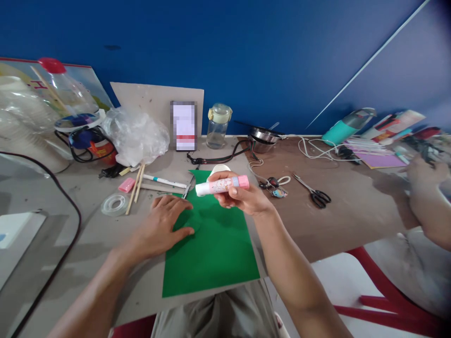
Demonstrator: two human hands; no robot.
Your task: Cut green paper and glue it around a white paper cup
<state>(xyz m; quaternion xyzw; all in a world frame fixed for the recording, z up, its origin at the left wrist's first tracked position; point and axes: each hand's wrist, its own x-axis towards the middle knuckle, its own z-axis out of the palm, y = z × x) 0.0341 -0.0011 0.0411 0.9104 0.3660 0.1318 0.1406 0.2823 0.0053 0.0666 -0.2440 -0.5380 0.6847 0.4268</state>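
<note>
My right hand (243,195) is closed around a pink and white glue stick (222,185), held sideways above a green sheet of paper (214,263). A white rounded thing (221,168), partly hidden, shows just behind that hand. On the left part of the sheet rests my left hand (167,223), fingers spread and thumb apart. Between its thumb and fingers lies what looks like a round green paper piece (188,219), hard to tell from the sheet. Beyond its fingertips is a slim metal tool (189,188), its kind unclear.
A tape roll (114,204), pink eraser (127,185), sticks (136,190) and a marker (165,181) lie to the left. Behind stand a phone (183,126) and a jar (217,126). Scissors (314,192) and keys (272,183) lie right, near another person's hand (428,178).
</note>
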